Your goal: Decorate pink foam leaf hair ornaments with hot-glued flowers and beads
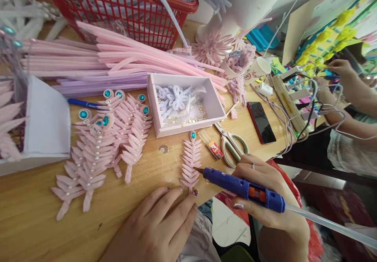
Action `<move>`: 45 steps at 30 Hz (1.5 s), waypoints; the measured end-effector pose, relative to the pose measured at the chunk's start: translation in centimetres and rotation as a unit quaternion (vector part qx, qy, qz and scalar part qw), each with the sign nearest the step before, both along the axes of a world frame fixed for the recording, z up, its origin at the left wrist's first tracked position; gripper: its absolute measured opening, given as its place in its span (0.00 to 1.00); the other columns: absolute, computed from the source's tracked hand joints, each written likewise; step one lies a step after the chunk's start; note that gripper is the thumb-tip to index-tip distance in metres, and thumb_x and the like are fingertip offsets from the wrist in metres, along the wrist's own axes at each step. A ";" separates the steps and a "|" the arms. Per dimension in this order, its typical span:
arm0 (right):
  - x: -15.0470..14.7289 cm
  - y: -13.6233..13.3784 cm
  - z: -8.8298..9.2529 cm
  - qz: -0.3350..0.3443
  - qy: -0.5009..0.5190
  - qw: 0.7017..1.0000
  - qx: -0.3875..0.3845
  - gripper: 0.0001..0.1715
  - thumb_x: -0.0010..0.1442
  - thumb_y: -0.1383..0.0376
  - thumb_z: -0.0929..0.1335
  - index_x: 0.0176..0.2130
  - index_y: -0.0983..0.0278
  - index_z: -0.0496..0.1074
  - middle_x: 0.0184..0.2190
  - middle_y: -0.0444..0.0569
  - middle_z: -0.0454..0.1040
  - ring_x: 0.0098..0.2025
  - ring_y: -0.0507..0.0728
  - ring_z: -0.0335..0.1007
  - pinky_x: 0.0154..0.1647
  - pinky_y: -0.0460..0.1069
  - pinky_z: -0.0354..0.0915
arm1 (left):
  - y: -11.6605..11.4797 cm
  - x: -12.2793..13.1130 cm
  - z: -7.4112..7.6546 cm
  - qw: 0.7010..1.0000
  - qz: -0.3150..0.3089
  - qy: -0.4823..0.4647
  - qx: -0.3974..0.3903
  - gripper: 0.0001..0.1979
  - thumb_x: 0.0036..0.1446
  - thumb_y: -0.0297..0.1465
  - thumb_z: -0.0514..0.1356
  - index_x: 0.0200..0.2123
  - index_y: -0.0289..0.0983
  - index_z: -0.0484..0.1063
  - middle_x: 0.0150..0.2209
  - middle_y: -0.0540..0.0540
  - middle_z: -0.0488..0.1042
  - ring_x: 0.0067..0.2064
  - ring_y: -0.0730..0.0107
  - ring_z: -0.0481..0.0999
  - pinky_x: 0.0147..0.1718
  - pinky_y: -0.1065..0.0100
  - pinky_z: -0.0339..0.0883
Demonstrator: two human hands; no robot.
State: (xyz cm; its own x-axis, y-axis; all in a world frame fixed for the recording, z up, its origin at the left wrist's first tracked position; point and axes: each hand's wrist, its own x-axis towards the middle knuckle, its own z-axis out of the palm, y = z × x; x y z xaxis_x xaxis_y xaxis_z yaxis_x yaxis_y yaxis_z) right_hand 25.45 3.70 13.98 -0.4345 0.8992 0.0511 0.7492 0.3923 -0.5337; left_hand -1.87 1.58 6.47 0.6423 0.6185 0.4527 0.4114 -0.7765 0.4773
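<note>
My right hand [265,199] is closed around a blue hot glue gun [244,189] with a clear glue stick trailing out of its back. The gun's nozzle touches the right edge of a pink feather-shaped ornament [191,160] topped by a teal gem, lying on the wooden table [29,211]. My left hand [159,222] lies flat on the table with fingers stretched out, its fingertips at the ornament's lower end.
A pile of finished pink gem ornaments [100,148] lies to the left. A white box [184,105] of beads and pipe-cleaner flowers, scissors [232,144], a phone [261,122], a red basket [123,6], pink strips [118,65] and a power strip [290,101] surround it. Another person's hands [341,69] work at the right.
</note>
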 end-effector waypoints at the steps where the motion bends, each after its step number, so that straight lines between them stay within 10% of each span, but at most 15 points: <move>1: 0.0 0.0 0.0 0.000 -0.003 1.000 0.000 0.33 0.71 0.40 0.64 0.29 0.62 0.71 0.21 0.44 0.68 0.27 0.54 0.60 0.29 0.50 0.56 | 0.0 0.0 0.0 1.000 -0.002 0.001 0.001 0.19 0.75 0.24 0.49 0.53 0.37 0.80 0.56 0.52 0.81 0.58 0.67 0.73 0.73 0.64 0.45; 45: -0.3 0.1 0.3 0.024 -0.011 0.999 -0.021 0.32 0.70 0.40 0.65 0.28 0.61 0.69 0.21 0.43 0.67 0.26 0.55 0.61 0.30 0.52 0.56 | -0.1 -0.1 -0.1 1.000 -0.009 -0.004 0.007 0.20 0.77 0.25 0.47 0.54 0.35 0.80 0.58 0.49 0.80 0.62 0.67 0.72 0.74 0.63 0.44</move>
State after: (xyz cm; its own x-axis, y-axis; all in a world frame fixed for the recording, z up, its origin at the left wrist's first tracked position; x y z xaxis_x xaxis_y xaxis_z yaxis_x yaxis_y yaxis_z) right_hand 25.16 3.79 14.27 -0.4784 0.8781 0.0047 0.7411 0.4066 -0.5343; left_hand -1.97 1.45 6.39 0.6498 0.5999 0.4667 0.3931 -0.7908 0.4691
